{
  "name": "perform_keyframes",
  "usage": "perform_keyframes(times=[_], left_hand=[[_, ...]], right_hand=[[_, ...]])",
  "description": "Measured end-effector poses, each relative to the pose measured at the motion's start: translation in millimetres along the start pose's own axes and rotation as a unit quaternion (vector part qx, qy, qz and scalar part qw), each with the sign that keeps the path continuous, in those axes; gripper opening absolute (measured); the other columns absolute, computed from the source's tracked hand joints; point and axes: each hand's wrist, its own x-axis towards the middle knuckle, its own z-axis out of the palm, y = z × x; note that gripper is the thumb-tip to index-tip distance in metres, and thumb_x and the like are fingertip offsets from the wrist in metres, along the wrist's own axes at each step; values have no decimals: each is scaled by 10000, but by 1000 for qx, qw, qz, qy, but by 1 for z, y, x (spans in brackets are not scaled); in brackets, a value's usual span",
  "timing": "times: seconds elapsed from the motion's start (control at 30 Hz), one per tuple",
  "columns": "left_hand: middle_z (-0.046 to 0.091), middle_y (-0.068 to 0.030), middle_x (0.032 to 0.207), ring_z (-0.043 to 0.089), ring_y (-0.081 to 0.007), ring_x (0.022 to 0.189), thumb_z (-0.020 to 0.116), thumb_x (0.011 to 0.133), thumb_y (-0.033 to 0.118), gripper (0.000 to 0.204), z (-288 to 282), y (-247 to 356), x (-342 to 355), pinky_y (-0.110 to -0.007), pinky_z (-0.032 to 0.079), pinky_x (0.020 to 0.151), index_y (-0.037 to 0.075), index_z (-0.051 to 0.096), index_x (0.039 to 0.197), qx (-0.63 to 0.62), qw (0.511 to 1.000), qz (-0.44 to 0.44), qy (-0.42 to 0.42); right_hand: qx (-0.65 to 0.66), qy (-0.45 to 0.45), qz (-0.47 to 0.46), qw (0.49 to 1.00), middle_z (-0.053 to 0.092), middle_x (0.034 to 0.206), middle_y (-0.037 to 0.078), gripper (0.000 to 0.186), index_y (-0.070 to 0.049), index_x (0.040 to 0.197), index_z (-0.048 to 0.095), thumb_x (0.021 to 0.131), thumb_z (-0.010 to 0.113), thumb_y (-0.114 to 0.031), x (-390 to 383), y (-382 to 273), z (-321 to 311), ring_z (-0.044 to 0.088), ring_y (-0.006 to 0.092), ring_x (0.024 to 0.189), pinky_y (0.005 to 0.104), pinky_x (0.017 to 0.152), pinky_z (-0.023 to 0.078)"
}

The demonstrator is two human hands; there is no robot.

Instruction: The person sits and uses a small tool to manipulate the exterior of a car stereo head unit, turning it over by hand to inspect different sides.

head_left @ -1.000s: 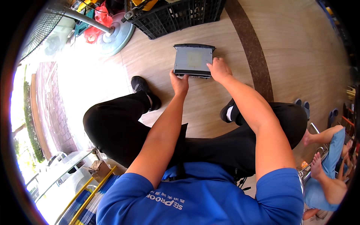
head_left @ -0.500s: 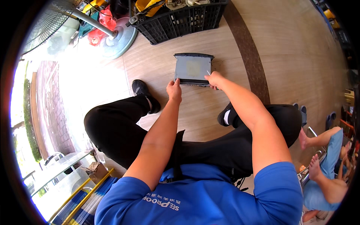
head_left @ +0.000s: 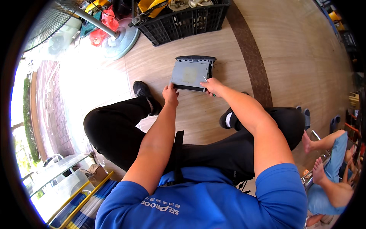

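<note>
A flat grey metal box (head_left: 189,72) with a black panel along its far edge, apparently an electronic unit, is held just above or on the floor; I cannot tell which. My left hand (head_left: 170,94) is closed on its near left corner. At the near right corner my right hand (head_left: 212,86) grips the box too. A thin tool like a screwdriver (head_left: 205,79) is also in that hand, its pale shaft pointing up past the thumb and a bit of green showing below the fingers. The box is tilted, so its right side shows.
A black plastic crate (head_left: 183,24) full of parts stands beyond the box. At the far left is a standing fan with a round base (head_left: 121,42) and red plastic bags (head_left: 108,21). Another person's bare legs (head_left: 328,179) are at the lower right, near slippers (head_left: 307,117).
Both hands have moved a little left and nearer with the box. The box has turned and tilted, bringing its right side into sight.
</note>
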Motion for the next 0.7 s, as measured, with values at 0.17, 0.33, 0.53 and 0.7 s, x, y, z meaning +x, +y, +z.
perform_keyframes(times=[0.17,0.33,0.53,0.7], left_hand=[[626,-69,737,583,-178,706,609,920,302,337,11,12,-29,-378,462,631,-27,670,884,160,971,156,80],[708,-157,862,644,-206,770,628,904,298,383,44,122,-58,-360,496,709,-73,684,982,347,880,320,-61],[702,-121,1078,655,-184,962,631,946,285,371,40,301,-152,-297,498,866,12,639,1196,357,728,556,-185],[678,-137,1150,654,-200,1054,633,949,302,393,11,328,-171,-313,491,929,57,616,1255,474,679,525,-198]], right_hand=[[147,-29,-72,986,535,649,38,199,-47,849,586,930,636,-221,-8,-14,-30,453,122,492,283,395,359],[249,-23,-145,957,478,730,-23,83,-101,901,564,917,639,-135,-22,-61,-108,409,72,578,227,435,349],[356,161,-161,906,477,708,-24,77,-82,887,563,913,628,-115,-26,-17,-181,409,83,573,240,436,337],[186,346,-135,910,632,901,73,175,-61,1054,616,894,650,-125,-7,-2,-196,583,178,717,354,568,462]])
